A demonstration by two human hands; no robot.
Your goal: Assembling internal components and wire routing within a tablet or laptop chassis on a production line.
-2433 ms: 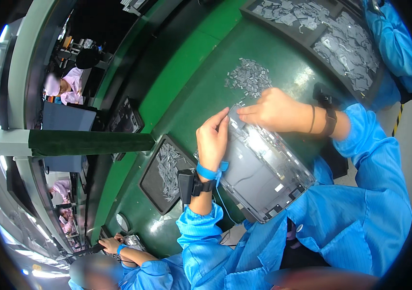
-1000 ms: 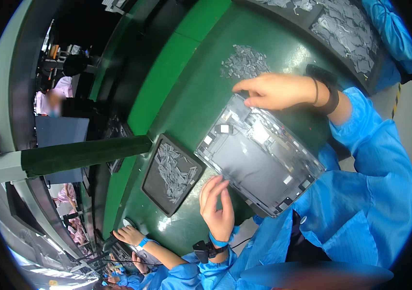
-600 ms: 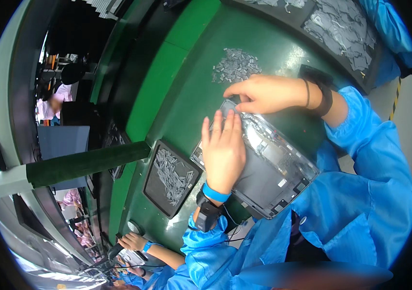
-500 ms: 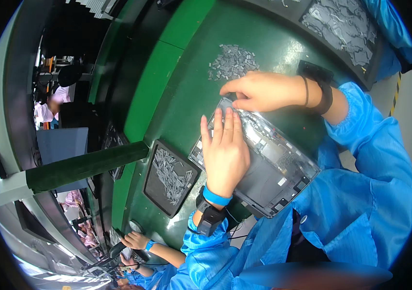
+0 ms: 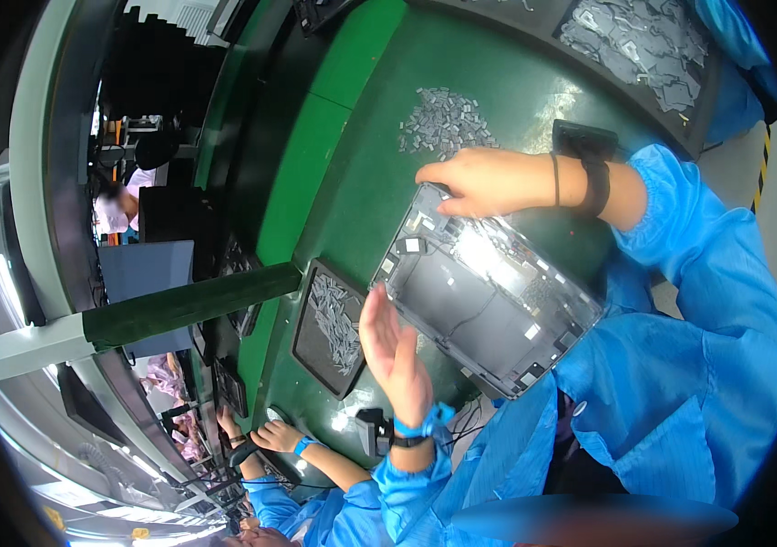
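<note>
A flat grey electronic device housing (image 5: 488,301), its inside exposed with a circuit board, small labels and a thin cable, lies tilted in front of me close to my body. My right hand (image 5: 479,180) grips its far corner, thumb over the rim; the other fingers are partly hidden. Beside the left edge is my left hand (image 5: 397,360), open, fingers stretched upward, with nothing visible in it. Whether its fingertips touch the rim I cannot tell. Just beyond my right hand lies a pile of small grey pieces (image 5: 447,120) on the green bench (image 5: 352,228).
Left of the housing stands a black tray (image 5: 302,342) with thin grey strips. A larger tray (image 5: 543,23) of flat grey parts is at the far right. A black block (image 5: 584,139) sits near my right wrist. A green-wrapped post (image 5: 192,305) and a co-worker's hand (image 5: 274,436) are at left.
My left hand has come off the inside of the housing and moved down and left to beside its edge, uncovering the interior. My right hand stays at the far corner.
</note>
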